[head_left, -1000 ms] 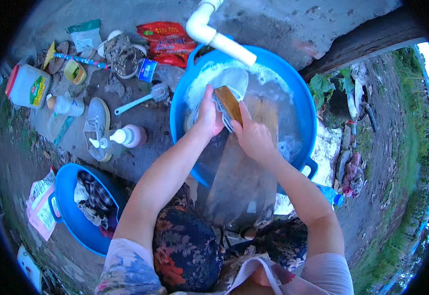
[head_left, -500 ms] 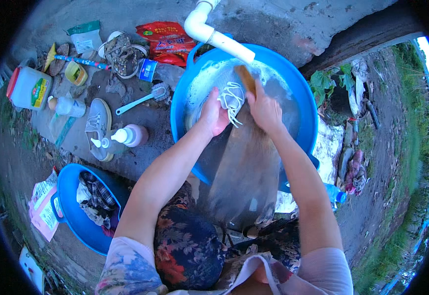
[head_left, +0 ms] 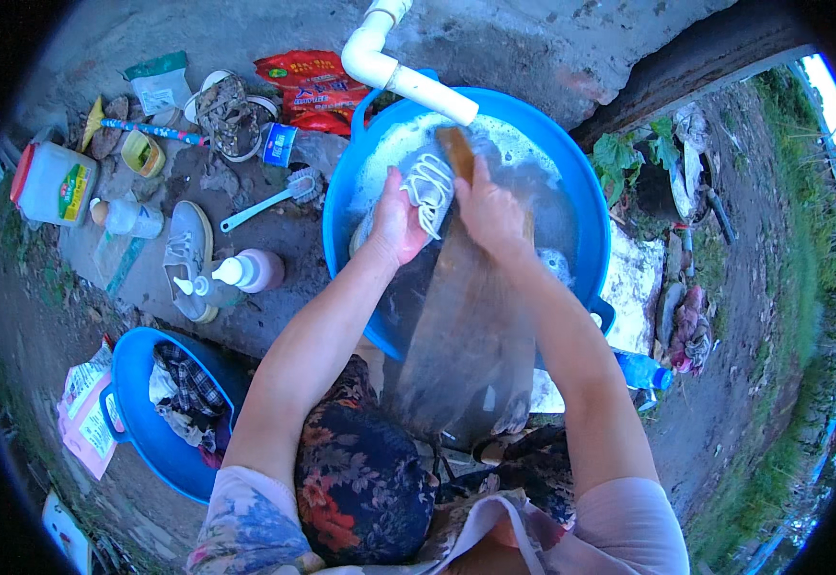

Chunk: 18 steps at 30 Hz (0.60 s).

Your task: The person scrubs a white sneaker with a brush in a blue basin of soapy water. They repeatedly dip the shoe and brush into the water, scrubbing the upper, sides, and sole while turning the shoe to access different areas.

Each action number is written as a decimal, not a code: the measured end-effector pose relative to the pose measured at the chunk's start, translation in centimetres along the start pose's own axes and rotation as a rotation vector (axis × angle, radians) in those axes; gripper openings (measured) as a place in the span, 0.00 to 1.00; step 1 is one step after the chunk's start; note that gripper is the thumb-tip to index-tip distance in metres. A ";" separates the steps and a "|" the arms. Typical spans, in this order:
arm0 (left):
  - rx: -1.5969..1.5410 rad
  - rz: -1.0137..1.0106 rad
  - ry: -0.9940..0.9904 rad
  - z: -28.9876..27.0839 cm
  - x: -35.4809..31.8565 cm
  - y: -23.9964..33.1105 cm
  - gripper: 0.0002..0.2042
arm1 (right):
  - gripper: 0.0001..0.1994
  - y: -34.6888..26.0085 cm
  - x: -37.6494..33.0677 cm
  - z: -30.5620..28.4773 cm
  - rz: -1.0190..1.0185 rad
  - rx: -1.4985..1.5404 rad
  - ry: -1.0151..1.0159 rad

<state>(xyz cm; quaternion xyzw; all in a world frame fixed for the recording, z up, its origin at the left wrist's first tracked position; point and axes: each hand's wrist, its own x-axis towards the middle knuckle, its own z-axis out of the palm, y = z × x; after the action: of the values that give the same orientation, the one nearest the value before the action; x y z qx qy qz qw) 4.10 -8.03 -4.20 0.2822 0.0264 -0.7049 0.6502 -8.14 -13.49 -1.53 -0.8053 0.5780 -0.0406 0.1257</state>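
Observation:
My left hand (head_left: 398,217) grips a grey shoe with white laces (head_left: 428,195) over a large blue basin (head_left: 602,225) of sudsy water. My right hand (head_left: 491,213) is closed around a wooden scrubbing brush (head_left: 455,153), held right beside the shoe's laces; its bristles are hidden. Below both hands a wet wooden board (head_left: 471,335) slopes out of the basin toward my knees. The matching grey shoe (head_left: 186,251) lies on the ground to the left.
A white pipe (head_left: 408,77) juts over the basin's far side. Leftward stand a pump bottle (head_left: 253,270), a pale toilet-type brush (head_left: 269,203), a clear jug (head_left: 52,182) and a red packet (head_left: 313,88). A smaller blue tub (head_left: 140,383) holds clothes; a water bottle (head_left: 643,371) lies right.
The view has shifted slightly, moving the surroundings a little left. The shoe is tilted somewhat differently, and my right hand with the brush has moved a little against it.

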 end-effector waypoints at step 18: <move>0.034 0.095 0.300 -3.5 -0.5 1.9 0.16 | 0.27 -2.3 -3.7 -2.1 -0.087 0.078 -0.237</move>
<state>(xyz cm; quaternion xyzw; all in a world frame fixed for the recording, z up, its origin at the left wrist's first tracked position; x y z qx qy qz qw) 7.16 -6.43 -6.28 0.3962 0.0979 -0.6238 0.6666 -7.69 -9.59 1.37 -0.8232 0.5217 0.0273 0.2225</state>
